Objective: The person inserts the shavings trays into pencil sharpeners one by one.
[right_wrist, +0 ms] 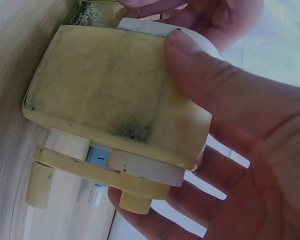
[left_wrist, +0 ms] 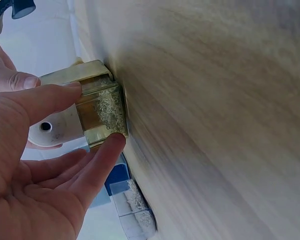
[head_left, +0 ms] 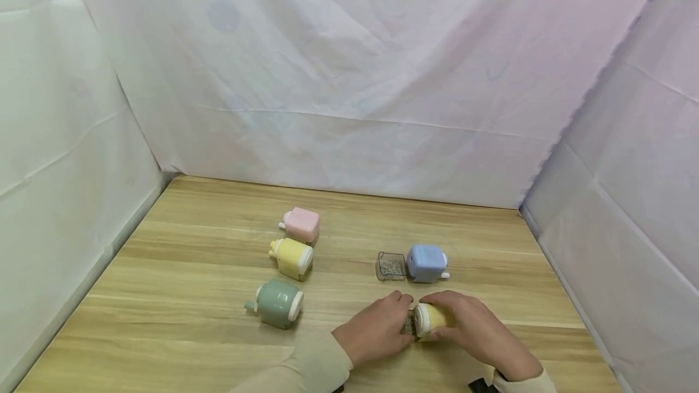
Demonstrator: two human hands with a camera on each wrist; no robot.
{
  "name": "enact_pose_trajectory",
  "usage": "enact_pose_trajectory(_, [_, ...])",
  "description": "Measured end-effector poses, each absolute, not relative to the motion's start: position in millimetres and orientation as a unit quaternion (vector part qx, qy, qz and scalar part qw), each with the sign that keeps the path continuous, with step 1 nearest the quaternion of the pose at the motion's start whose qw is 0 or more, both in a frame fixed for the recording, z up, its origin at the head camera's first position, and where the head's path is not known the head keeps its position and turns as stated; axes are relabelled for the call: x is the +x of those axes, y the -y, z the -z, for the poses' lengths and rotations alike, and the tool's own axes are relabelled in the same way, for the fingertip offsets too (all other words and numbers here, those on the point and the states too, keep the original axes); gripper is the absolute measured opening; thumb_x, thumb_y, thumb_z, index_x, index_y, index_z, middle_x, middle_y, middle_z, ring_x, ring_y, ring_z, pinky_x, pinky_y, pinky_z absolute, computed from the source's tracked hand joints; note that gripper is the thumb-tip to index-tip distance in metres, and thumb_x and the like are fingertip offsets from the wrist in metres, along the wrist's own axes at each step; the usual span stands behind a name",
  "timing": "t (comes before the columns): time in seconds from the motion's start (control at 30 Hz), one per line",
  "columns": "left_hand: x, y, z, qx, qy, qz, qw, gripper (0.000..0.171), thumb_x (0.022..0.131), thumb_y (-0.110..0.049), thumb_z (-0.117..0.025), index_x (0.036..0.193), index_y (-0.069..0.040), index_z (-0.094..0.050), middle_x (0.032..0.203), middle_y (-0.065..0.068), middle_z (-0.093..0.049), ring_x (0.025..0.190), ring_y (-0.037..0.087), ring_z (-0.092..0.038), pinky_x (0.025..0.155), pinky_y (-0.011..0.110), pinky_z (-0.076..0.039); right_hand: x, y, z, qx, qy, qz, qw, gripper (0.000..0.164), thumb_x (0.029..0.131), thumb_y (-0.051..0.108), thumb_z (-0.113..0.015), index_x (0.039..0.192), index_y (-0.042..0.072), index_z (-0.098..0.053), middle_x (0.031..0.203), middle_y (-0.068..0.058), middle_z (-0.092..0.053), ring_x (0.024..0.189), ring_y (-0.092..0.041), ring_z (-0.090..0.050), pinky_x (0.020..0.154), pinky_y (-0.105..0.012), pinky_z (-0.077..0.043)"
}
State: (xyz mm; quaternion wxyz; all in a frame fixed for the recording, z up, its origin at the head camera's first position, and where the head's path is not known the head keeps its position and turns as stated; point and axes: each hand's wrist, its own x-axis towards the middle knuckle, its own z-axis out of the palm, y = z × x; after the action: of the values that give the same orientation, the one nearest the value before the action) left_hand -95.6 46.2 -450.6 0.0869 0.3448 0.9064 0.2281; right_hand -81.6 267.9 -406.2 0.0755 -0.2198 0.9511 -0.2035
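Observation:
A yellow crank pencil sharpener is in my right hand near the table's front right. In the right wrist view the thumb presses one side of its scuffed body, and fingers curl round the back near the crank. My left hand pinches the clear shavings drawer between thumb and finger. That drawer holds shavings and sticks partly out of the sharpener's front, below the pencil hole.
Behind my hands stands a blue sharpener, with its clear drawer of shavings out beside it. To the left are a pink sharpener, another yellow sharpener and a green sharpener. White cloth walls the wooden table.

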Motion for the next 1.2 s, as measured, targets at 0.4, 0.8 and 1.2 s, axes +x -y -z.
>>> enact_pose_trajectory(0.4, [-96.5,-43.3,448.1,0.341,-0.903,-0.239,0.102,0.058,0.096,-0.027,-0.084,0.144,-0.003,-0.061,0.122,0.006,-0.070,0.097,0.002,-0.065,0.085,0.017,-0.057,-81.7,-268.5,406.8,-0.221,-0.950,0.207,0.076,0.050,0.079,0.028,-0.094,0.125,0.023,-0.077,0.124,0.008,-0.077,0.116,-0.020,-0.072,0.098,-0.048,-0.060])
enact_pose_trajectory(0.8, [-104.0,-23.0,432.7,0.346,-0.914,-0.193,0.089,0.036,0.104,-0.033,-0.072,0.128,-0.007,-0.072,0.114,0.001,-0.069,0.093,0.005,-0.064,0.076,0.021,-0.058,-81.4,-268.7,406.6,-0.215,-0.953,0.198,0.075,0.051,0.079,0.026,-0.094,0.126,0.020,-0.077,0.124,0.005,-0.077,0.115,-0.018,-0.072,0.096,-0.044,-0.061])
enact_pose_trajectory(1.2, [-101.3,-21.1,444.1,0.367,-0.916,-0.145,0.067,0.011,0.102,-0.017,-0.068,0.095,-0.013,-0.075,0.089,-0.003,-0.063,0.075,0.006,-0.054,0.062,0.022,-0.050,-81.1,-267.4,405.9,-0.216,-0.952,0.202,0.077,0.049,0.080,0.028,-0.094,0.126,0.022,-0.077,0.122,0.008,-0.077,0.111,-0.014,-0.070,0.094,-0.042,-0.061])
